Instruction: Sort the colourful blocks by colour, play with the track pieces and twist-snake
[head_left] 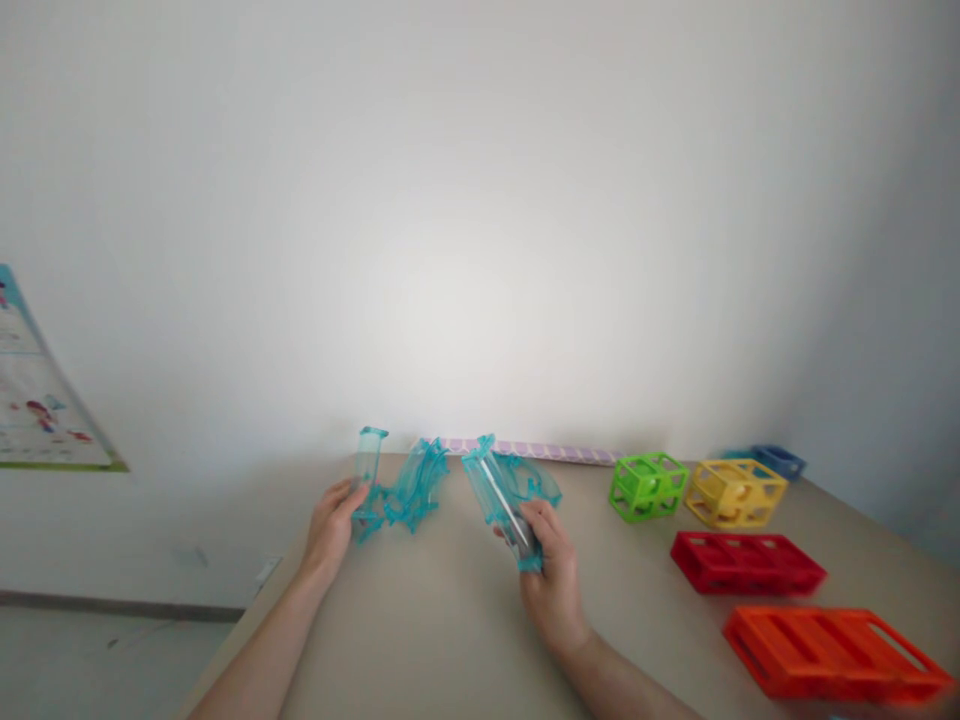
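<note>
My left hand (pixel 331 528) grips a clear teal plastic track piece (pixel 367 485) that stands upright near the table's far left edge. A curved teal piece (pixel 417 487) joins it on the right. My right hand (pixel 551 572) is closed round the lower end of a straight teal track piece (pixel 496 498), held tilted above the table, with something grey inside its lower end. Further teal curved pieces (pixel 534 482) lie just behind that hand.
On the beige table (pixel 435 620) to the right stand a green cage block (pixel 648 486), a yellow cage block (pixel 736 492), a blue piece (pixel 780 460), a long red block (pixel 746 563) and an orange block (pixel 832 652). A purple-white strip (pixel 555 452) lies along the wall. A poster (pixel 37 400) hangs at left.
</note>
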